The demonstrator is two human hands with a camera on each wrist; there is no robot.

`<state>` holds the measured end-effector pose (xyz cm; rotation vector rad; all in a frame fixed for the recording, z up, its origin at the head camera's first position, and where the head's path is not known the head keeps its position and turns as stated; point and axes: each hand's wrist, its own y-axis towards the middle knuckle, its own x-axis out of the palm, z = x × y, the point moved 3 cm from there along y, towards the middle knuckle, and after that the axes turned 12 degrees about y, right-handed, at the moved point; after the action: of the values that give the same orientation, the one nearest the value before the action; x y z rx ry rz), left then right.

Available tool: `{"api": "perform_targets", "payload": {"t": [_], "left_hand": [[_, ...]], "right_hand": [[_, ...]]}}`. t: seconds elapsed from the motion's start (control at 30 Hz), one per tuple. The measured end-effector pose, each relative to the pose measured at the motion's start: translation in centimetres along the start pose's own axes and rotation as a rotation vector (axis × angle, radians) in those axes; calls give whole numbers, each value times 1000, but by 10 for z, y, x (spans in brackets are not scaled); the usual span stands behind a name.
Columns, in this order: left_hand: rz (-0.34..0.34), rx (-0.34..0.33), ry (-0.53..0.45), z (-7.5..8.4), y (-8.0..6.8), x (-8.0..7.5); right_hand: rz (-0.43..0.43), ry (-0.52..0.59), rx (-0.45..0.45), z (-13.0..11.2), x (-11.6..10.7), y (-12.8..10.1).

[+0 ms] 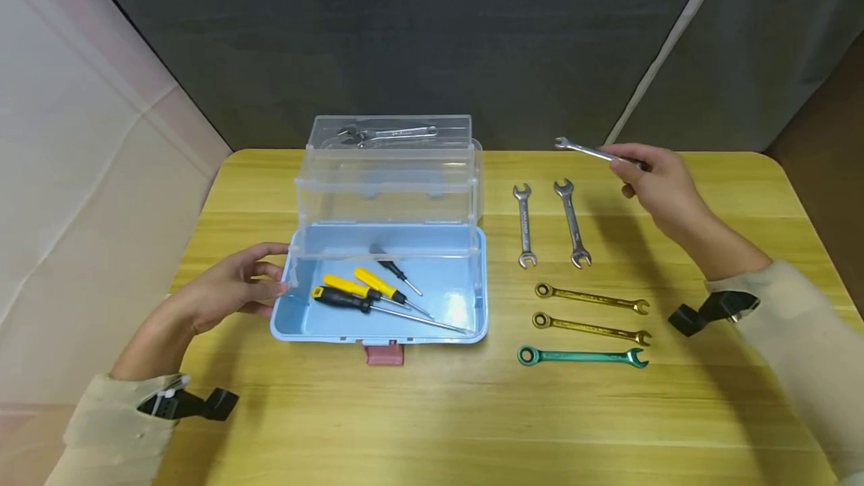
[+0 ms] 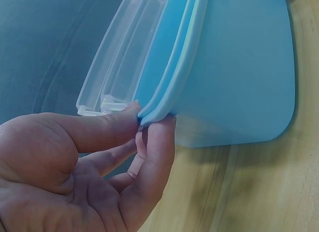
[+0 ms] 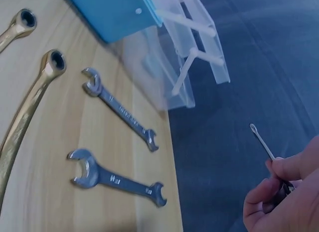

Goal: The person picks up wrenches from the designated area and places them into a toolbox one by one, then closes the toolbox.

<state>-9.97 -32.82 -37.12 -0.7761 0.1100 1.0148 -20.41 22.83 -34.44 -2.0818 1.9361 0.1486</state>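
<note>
My left hand [image 1: 232,283] pinches the left rim of a light blue toolbox [image 1: 317,337]; in the left wrist view the thumb and fingers [image 2: 158,152] meet around that rim. At the back right, my right hand [image 1: 664,182] holds a silver wrench [image 1: 586,149] above the table, its open end pointing left. The rest of that wrench is hidden in the palm. Inside the toolbox lie several screwdrivers with black or yellow handles, among them a long black one [image 1: 344,299]. Adjustable wrenches [image 1: 398,133] sit in the raised clear tray [image 1: 324,126].
Two silver open-ended wrenches [image 1: 524,226] [image 1: 572,223] lie right of the toolbox. Nearer the front are two gold ratcheting wrenches [image 1: 594,297] [image 1: 594,328] and a green one [image 1: 583,356]. A pink latch [image 1: 384,355] hangs at the box front. Dark fabric [image 1: 405,36] stands behind the wooden table [image 1: 432,426].
</note>
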Motion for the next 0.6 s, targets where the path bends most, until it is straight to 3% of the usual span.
{"api": "perform_targets", "payload": {"t": [0.6], "left_hand": [[1,-4,-1,0,0,0]], "right_hand": [[-85,23,-23,-43,42,15]]}}
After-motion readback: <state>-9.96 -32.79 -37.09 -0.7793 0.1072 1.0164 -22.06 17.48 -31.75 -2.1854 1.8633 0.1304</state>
